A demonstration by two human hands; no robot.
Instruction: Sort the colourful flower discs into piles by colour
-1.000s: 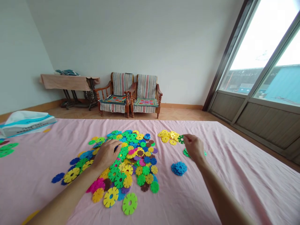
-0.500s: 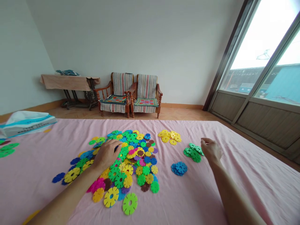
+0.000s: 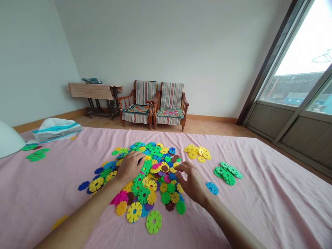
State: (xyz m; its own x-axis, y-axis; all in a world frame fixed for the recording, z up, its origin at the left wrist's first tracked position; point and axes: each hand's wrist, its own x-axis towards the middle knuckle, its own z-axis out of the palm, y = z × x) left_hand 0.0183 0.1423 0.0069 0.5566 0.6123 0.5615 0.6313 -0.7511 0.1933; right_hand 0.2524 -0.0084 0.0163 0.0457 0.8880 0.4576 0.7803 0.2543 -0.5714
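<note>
A heap of colourful notched plastic discs (image 3: pixel 144 195) lies spread on the pink cloth. Over its upper left part, my left hand (image 3: pixel 131 166) has its fingers curled, and a dark blue edge shows between thumb and forefinger, seemingly a dark blue disc (image 3: pixel 140 160). My right hand (image 3: pixel 192 180) reaches in at the heap's right edge, thumb and fingers apart, with nothing seen between them. Close to my right wrist lie blue discs (image 3: pixel 212 188), partly hidden. Farther right is a group of green discs (image 3: pixel 228 174), and behind it a group of yellow discs (image 3: pixel 197 152).
Green discs (image 3: pixel 37 155) and a tissue pack (image 3: pixel 58 129) lie at the left of the pink cloth (image 3: pixel 259 193). A white rounded object (image 3: pixel 9 140) juts in at the left edge. Beyond stand two wooden armchairs (image 3: pixel 171 109) and a cloth-covered sewing-machine table (image 3: pixel 89 91).
My right hand has moved left from the green group to the heap's right edge, and its fingers have opened. My left hand stays over the heap. The view has swung slightly left.
</note>
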